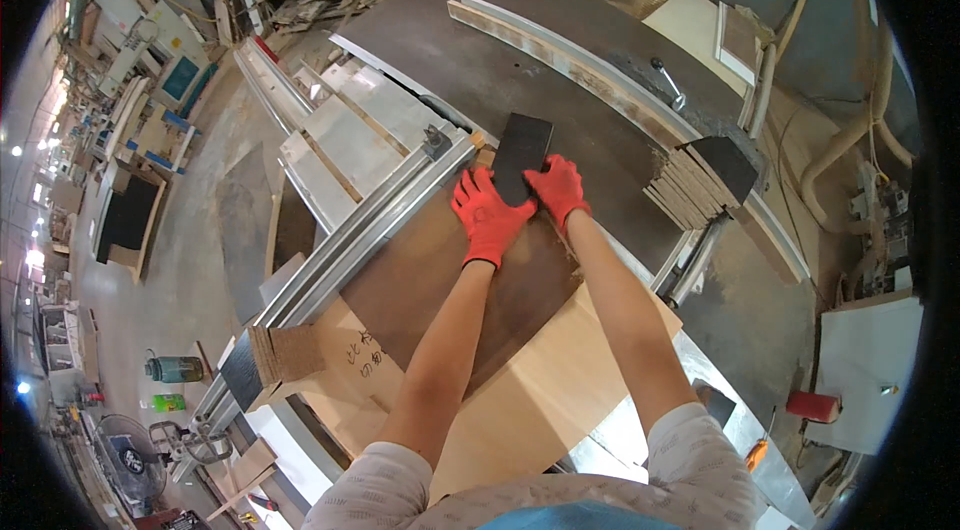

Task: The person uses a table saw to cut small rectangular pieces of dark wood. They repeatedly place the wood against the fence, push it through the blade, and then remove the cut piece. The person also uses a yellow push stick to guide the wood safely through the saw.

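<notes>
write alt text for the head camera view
Red-gloved left hand and right hand touch a dark rectangular board on a brown work surface, beside a metal rail. A stack of boards sits to the right.

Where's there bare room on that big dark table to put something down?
There's a bare patch on the dark tabletop between the black block and the long fence. Another lies between the right hand and the stacked boards. It's crowded around the block, where the left hand is too, and where the stack sits by the fence.
</notes>
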{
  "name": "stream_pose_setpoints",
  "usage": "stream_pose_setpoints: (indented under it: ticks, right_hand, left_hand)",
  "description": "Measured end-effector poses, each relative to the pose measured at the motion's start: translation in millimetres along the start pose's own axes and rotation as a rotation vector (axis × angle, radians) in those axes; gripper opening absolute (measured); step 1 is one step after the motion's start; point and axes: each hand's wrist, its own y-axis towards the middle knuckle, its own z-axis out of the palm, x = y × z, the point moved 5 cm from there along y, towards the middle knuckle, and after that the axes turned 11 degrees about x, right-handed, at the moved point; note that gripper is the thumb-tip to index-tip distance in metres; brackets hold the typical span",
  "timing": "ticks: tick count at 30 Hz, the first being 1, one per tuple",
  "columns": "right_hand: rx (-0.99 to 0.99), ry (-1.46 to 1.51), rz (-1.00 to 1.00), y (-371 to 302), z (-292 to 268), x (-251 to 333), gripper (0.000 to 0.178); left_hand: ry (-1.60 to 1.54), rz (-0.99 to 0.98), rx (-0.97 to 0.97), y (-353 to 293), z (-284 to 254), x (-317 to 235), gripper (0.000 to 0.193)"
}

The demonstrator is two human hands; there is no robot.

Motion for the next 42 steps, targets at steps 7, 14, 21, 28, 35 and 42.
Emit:
stream_pose_setpoints:
  ticks: [7, 14, 21, 28, 35, 42]
  right_hand:
    - [0.111, 0.059, -0.622, -99.1, 27.7, 131.0, 0.039]
    - [0.552, -0.110, -1.031, -122.2, 111.1, 245.9, 0.050]
    - [0.616, -0.531, -0.878, -102.4, 192.5, 230.6, 0.085]
    - [0.592, -0.682, -0.831, -106.9, 199.9, 265.4, 0.087]
    - [0.566, -0.654, -0.797, -85.2, 206.2, 277.9, 0.075]
    - [0.590, -0.706, -0.758, -74.2, 217.1, 279.9, 0.080]
  left_hand:
    - [0.706, -0.185, 0.081, 4.5, -6.4, -26.1, 0.084]
    - [0.032, 0.039, -0.022, 9.2, -7.8, 13.0, 0.081]
    - [0.022, 0.151, -0.082, 18.7, -10.2, 7.7, 0.075]
    - [-0.002, -0.009, 0.032, 30.5, -10.6, 26.8, 0.076]
    - [0.000, -0.003, -0.014, 37.6, -10.5, 25.6, 0.075]
    - [-0.039, -0.020, -0.027, 49.2, -6.8, 28.7, 0.074]
